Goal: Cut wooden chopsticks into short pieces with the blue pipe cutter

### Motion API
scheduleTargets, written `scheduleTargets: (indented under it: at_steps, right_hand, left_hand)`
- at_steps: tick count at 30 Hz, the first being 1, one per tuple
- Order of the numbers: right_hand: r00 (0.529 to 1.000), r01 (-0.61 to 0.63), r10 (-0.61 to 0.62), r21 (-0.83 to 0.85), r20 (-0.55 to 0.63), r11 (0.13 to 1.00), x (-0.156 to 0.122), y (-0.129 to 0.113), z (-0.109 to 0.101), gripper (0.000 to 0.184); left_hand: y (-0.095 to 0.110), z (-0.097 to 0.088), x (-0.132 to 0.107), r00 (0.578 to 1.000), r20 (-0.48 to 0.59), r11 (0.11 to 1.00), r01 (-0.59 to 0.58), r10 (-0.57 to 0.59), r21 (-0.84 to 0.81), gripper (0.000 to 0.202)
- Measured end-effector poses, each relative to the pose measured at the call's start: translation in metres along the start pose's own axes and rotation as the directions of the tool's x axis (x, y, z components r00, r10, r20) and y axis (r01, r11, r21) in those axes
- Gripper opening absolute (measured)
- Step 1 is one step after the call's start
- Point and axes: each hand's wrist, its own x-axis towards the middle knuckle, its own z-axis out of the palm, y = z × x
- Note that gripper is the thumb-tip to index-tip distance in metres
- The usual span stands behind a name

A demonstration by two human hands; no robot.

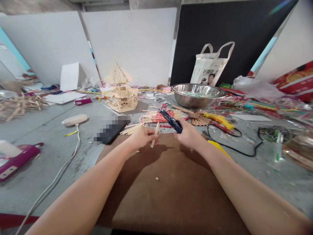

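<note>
My left hand [144, 137] is closed, pinching a short pale wooden stick [155, 135] that stands tilted between its fingertips. There may be a second stick beside it; I cannot tell. My right hand [189, 133] is wrapped round a dark blue hand tool [170, 120] whose far end points up and left, apart from the stick. The tool's exact kind does not show clearly. Beneath both hands lies a brown board or cloth [156, 202] with a small wood offcut [157, 179] on it. Just beyond are loose wooden sticks [130, 129] and sticks in red-printed wrappers [158, 116].
A pagoda-like stick model [122, 98] stands behind. Around are a phone [111, 132], a metal bowl [199, 94], a paper fan [199, 118], a yellow corded tool [220, 120], a white cabled device [74, 120] and a purple power strip [18, 160]. A tote bag [207, 68] leans against the black panel.
</note>
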Motion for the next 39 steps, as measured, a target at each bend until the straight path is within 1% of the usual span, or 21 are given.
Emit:
scheduleTargets:
  at_steps: [3, 5, 7, 11, 14, 17, 20, 24, 28, 32, 36, 39]
  right_hand:
    - [0.995, 0.034, -0.023, -0.128, 0.092, 0.991, 0.003, 0.012, 0.004, 0.045]
    - [0.987, 0.083, -0.058, -0.168, 0.150, 0.982, 0.003, 0.016, 0.005, 0.047]
    - [0.981, 0.113, -0.077, -0.203, 0.178, 0.973, 0.002, 0.017, 0.006, 0.048]
    - [0.976, 0.144, -0.094, -0.257, 0.195, 0.956, 0.001, 0.016, 0.005, 0.047]
    - [0.975, 0.164, -0.111, -0.287, 0.192, 0.944, 0.000, 0.015, 0.004, 0.047]
    - [0.974, 0.183, -0.124, -0.334, 0.190, 0.925, -0.001, 0.012, 0.002, 0.046]
    - [0.970, 0.198, -0.132, -0.353, 0.202, 0.914, -0.002, 0.010, 0.001, 0.044]
    - [0.967, 0.195, -0.128, -0.314, 0.220, 0.929, -0.002, 0.010, -0.001, 0.046]
    - [0.956, 0.199, -0.131, -0.252, 0.264, 0.947, -0.001, 0.010, -0.005, 0.046]
    - [0.942, 0.211, -0.149, -0.182, 0.302, 0.960, 0.000, 0.011, -0.010, 0.043]
    - [0.938, 0.192, -0.144, -0.127, 0.314, 0.973, 0.000, 0.010, -0.015, 0.042]
    - [0.929, 0.169, -0.128, -0.091, 0.346, 0.981, 0.000, 0.007, -0.019, 0.040]
  left_hand:
    - [-0.001, -0.010, -0.002, 0.996, 0.058, 0.998, 0.062, -0.061, -0.024, 0.028]
    - [-0.002, -0.012, -0.002, 0.995, 0.079, 0.998, 0.066, -0.065, -0.009, 0.028]
    - [-0.002, -0.014, -0.002, 0.997, 0.075, 0.998, 0.030, -0.034, 0.052, 0.029]
    - [-0.001, -0.015, -0.003, 0.998, 0.064, 0.978, -0.041, 0.029, 0.203, 0.031]
    - [0.001, -0.015, -0.004, 0.995, 0.088, 0.973, -0.054, 0.035, 0.222, 0.031]
    - [0.003, -0.015, -0.005, 0.992, 0.129, 0.984, -0.037, 0.015, 0.172, 0.029]
    - [0.005, -0.015, -0.006, 0.982, 0.190, 0.997, -0.019, 0.004, 0.075, 0.029]
    - [0.004, -0.017, -0.008, 0.960, 0.281, 0.995, 0.024, 0.003, -0.093, 0.030]
    - [0.003, -0.018, -0.010, 0.940, 0.341, 0.969, 0.080, 0.005, -0.235, 0.028]
    - [0.003, -0.019, -0.011, 0.934, 0.356, 0.952, 0.110, -0.002, -0.284, 0.027]
    - [0.004, -0.017, -0.011, 0.939, 0.344, 0.943, 0.126, -0.013, -0.307, 0.027]
    - [0.004, -0.016, -0.010, 0.945, 0.327, 0.942, 0.131, -0.024, -0.309, 0.026]
